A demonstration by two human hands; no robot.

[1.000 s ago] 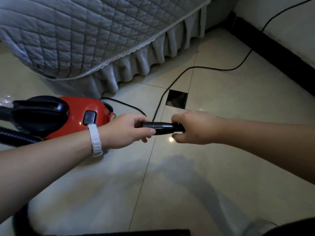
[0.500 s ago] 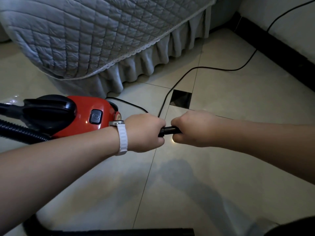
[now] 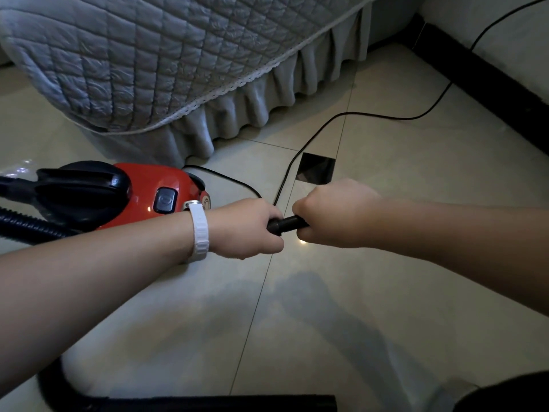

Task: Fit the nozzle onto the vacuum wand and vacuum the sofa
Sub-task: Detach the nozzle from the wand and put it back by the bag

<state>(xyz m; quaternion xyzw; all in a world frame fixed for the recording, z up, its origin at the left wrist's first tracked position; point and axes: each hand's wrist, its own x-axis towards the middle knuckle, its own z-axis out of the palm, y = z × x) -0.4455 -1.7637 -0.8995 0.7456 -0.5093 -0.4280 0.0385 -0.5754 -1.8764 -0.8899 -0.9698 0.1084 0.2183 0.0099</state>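
My left hand (image 3: 246, 228) and right hand (image 3: 332, 215) each clench the black wand tube (image 3: 286, 224), fists opposed, likely to press the joint home.

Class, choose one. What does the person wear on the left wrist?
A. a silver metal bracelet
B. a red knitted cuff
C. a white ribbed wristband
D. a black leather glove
C: a white ribbed wristband circles the wrist just behind the left hand, whose fingers are curled round the short black plastic tube.
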